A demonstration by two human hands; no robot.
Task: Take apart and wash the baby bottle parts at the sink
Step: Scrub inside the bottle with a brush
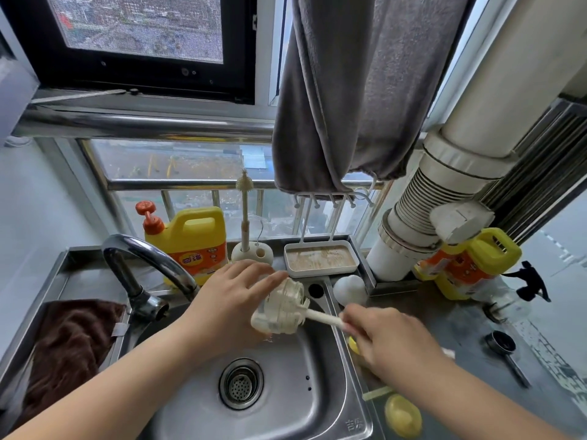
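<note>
My left hand holds the clear baby bottle body on its side over the steel sink, mouth pointing right. My right hand grips the white handle of a bottle brush whose head is inside the bottle. A yellow bottle part lies on the counter by the sink's right rim. Another small yellow piece shows under my right hand.
The faucet arches over the sink at left, beside a brown cloth. Behind stand a yellow detergent jug, a nipple brush in its holder and a white drying tray. A white dome and a metal scoop sit on the right counter.
</note>
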